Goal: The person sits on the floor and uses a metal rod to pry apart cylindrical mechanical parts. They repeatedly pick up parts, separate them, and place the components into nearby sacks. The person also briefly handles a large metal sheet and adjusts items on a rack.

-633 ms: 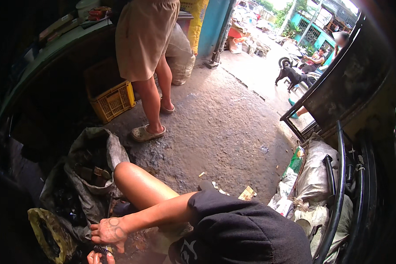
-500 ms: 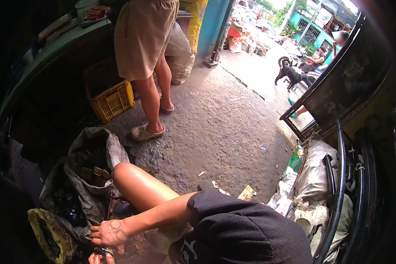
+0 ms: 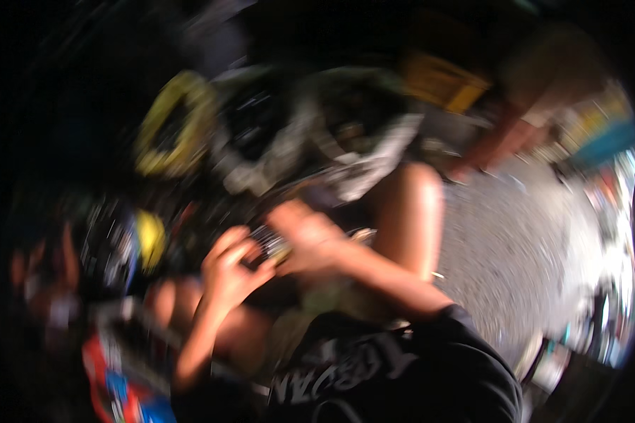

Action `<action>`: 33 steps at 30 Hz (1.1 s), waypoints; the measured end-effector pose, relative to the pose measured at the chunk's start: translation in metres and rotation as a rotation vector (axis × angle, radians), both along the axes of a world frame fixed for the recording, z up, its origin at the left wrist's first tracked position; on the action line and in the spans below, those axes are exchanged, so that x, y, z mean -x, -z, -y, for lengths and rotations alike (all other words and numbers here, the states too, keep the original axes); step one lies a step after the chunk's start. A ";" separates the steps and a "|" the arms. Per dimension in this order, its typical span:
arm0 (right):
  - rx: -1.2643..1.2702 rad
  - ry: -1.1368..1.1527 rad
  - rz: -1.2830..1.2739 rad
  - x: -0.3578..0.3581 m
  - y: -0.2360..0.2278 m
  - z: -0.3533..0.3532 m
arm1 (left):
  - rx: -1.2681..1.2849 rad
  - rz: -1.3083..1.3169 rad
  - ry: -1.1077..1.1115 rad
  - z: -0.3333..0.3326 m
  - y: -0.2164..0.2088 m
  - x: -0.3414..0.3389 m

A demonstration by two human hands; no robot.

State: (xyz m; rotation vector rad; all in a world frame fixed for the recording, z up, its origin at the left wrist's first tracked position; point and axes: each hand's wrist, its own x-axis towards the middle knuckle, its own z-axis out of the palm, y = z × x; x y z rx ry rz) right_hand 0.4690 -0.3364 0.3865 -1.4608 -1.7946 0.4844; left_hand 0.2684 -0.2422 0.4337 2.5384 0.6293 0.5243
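Note:
Motion smears the head view. My left hand (image 3: pixel 227 271) is in front of my lap, its fingers and thumb curved around a small dark and silvery part (image 3: pixel 267 240) that I cannot make out. Close beside it on the right, my right hand (image 3: pixel 305 236) reaches across over the same part. Its fingers are too blurred to show whether they grip anything. Beyond my hands lies a dark heap of small items, too smeared to name.
Open sacks stand beyond my hands: a yellow-rimmed sack (image 3: pixel 203 106), a grey sack (image 3: pixel 250 180) and a pale-edged sack (image 3: pixel 395 144). A yellow crate (image 3: pixel 441 81) and another person's legs (image 3: pixel 490 141) are farther right. A red and blue bag (image 3: pixel 113 384) lies lower left.
My view has swung left and down, so my hands and the sacks now sit nearer the middle. The doorway and dog are no longer discernible. My left hand shows more fully.

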 end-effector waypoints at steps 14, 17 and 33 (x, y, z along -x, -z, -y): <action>-0.123 -0.013 0.078 0.038 0.002 -0.013 | 0.056 0.121 -0.180 0.018 -0.007 0.020; -0.175 0.014 0.123 0.036 -0.006 -0.020 | 0.131 0.165 -0.254 0.012 -0.012 0.016; -0.042 -0.167 -0.196 0.005 -0.026 -0.058 | 0.152 -0.003 0.175 -0.052 -0.075 0.006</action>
